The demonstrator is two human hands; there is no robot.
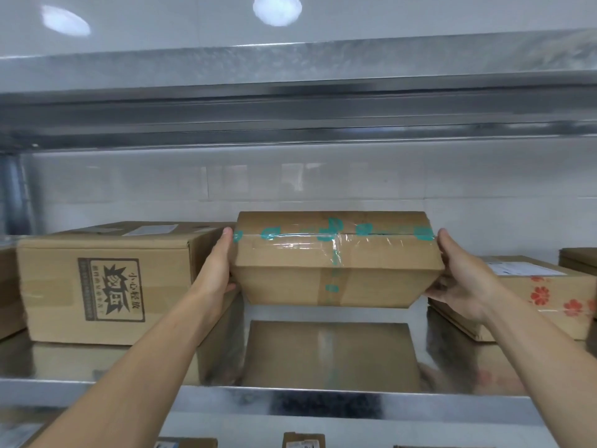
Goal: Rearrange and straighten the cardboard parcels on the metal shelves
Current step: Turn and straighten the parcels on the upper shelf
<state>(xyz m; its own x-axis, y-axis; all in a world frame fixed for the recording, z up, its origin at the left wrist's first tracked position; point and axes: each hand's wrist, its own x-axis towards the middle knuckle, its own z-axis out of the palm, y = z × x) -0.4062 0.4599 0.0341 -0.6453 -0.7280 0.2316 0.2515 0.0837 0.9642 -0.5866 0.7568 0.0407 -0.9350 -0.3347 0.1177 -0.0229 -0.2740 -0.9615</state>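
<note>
In the centre of the frame, the left hand (219,263) and right hand (458,273) are gripping opposite ends of a brown cardboard parcel sealed with teal-printed clear tape (336,263), thumbs on top and fingers underneath. They are holding it raised off the shiny metal shelf (323,402), between a large printed carton (106,286) at the left and a red-flowered box (542,292) at the right.

parcel (336,260) held above shelf (290,396), between left box (106,282) and right box (529,292).

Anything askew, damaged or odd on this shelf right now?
Only the taped parcel: the left hand and right hand hold it tilted above the shelf, and its clear tape is wrinkled. The stamped box and flower-taped box sit flat, no visible damage.
</note>
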